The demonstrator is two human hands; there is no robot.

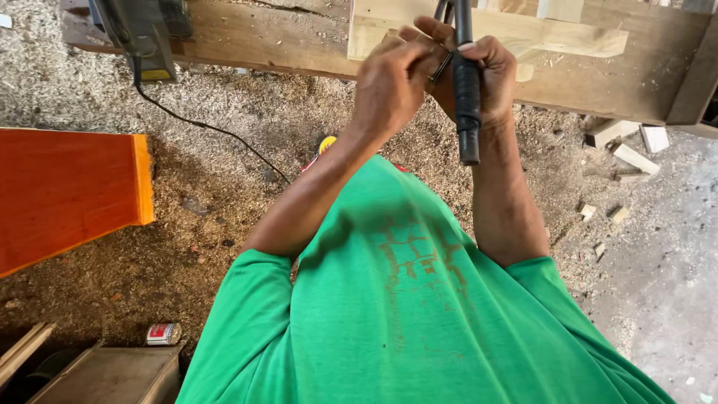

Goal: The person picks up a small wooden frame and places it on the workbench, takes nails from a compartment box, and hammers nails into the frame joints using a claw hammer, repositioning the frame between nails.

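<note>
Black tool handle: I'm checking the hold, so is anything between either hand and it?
Nothing visible. The right hand is wrapped directly round the black handle, and the left hand presses in beside it, in front of the wooden beam. What the left fingers pinch is unclear.

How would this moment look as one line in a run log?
left hand: closed at tool top | right hand: gripping black tool handle | wooden beam behind | sawdust floor
</note>
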